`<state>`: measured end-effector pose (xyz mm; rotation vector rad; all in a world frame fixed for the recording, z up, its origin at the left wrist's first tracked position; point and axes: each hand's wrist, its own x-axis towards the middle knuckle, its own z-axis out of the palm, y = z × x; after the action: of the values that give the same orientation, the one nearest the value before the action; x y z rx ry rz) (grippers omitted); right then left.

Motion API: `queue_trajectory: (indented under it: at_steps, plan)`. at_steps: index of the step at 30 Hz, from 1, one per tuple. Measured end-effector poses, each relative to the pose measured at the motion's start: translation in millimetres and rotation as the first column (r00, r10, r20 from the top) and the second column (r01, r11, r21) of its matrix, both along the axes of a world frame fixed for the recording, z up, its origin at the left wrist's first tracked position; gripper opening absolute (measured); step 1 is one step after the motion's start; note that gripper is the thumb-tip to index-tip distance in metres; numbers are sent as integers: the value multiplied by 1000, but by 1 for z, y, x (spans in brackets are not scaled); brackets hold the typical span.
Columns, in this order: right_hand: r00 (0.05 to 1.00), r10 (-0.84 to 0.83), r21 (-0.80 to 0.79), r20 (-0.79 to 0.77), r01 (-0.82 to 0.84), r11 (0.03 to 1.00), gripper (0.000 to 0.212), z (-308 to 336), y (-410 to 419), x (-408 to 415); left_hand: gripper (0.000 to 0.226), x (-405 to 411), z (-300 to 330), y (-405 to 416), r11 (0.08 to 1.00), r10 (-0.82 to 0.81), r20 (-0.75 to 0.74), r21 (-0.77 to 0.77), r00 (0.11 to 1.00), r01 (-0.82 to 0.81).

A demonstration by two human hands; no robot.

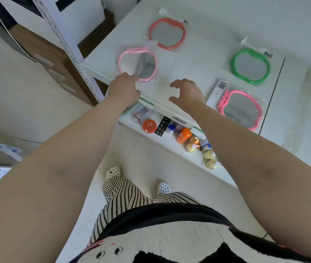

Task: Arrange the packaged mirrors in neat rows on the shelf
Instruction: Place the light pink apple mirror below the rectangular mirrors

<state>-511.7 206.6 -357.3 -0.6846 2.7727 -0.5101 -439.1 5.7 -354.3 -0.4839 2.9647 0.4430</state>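
Several apple-shaped mirrors in clear bags lie flat on the white shelf [194, 59]. A light pink mirror [137, 64] sits at the near left, a coral-orange mirror [167, 33] behind it. At the right lie a green mirror [250, 65] and, nearer me, a hot pink mirror [241, 110]. My left hand [123, 88] rests at the near edge of the light pink mirror's bag, fingers curled over it; whether it grips is unclear. My right hand [188, 92] hovers open over bare shelf between the two pink mirrors, holding nothing.
A lower shelf [171, 147] below the front edge holds an orange lid, bottles and small packets. A white perforated upright post [69, 46] stands at the left corner, with brown drawers [52, 61] behind it. My feet stand on a pale tiled floor.
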Motion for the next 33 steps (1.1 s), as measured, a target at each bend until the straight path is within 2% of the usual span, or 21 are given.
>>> queue_trajectory:
  at_steps: [7,9,15,21,24,27,29,33]
  plan:
    - [983,-186,3,14,186,983,45,-8,-58,-24,44,-53,-10,-68,999,-34,49,-16,998,34]
    - [964,-265,3,18,265,964,44,-9,-76,-26,45,-62,-13,-84,1000,-3,56,27,998,2]
    - [878,-473,-30,77,476,879,48,-8,-117,-30,54,-83,-28,-112,950,55,166,295,985,-103]
    - [780,-590,-22,208,606,795,54,-15,-133,-36,59,-101,-35,-118,915,183,236,315,954,-254]
    - [739,-615,-68,274,653,754,56,-21,-140,-43,64,-111,-38,-119,833,271,301,402,914,-379]
    - [682,-639,-140,355,715,685,54,-27,-147,-52,59,-118,-40,-120,726,347,329,499,878,-474]
    - [633,-661,-163,404,761,628,48,-29,-149,-56,48,-121,-43,-122,670,361,330,558,872,-489]
    - [565,-701,-189,435,819,542,29,-26,-149,-53,29,-121,-44,-133,580,290,327,688,899,-437]
